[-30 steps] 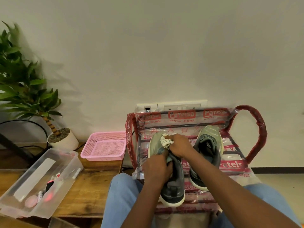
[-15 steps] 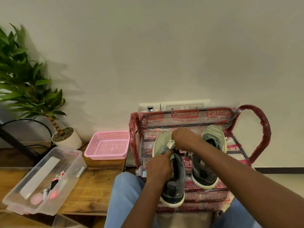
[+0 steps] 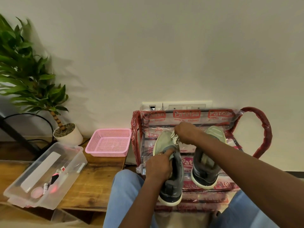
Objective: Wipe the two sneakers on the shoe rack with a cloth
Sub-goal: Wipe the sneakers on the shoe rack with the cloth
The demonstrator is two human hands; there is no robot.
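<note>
Two grey sneakers with pale green toes stand on a plastic-wrapped red shoe rack (image 3: 253, 124). My left hand (image 3: 158, 167) grips the left sneaker (image 3: 171, 188) around its opening, thumb pointing toward the toe. My right hand (image 3: 185, 133) is closed around a bunched white cloth (image 3: 175, 139), pressed on the right side of that sneaker's toe. The right sneaker (image 3: 205, 171) sits beside it, partly hidden by my right forearm.
A pink mesh basket (image 3: 109, 142) rests on a wooden bench (image 3: 92, 183) left of the rack. A clear plastic bin (image 3: 46, 175) with small items lies further left. A potted plant (image 3: 68, 134) stands by the wall. My blue-jeaned knees are below.
My right hand with the cloth has slid forward along the left sneaker toward its toe. My left hand keeps its hold on the sneaker.
</note>
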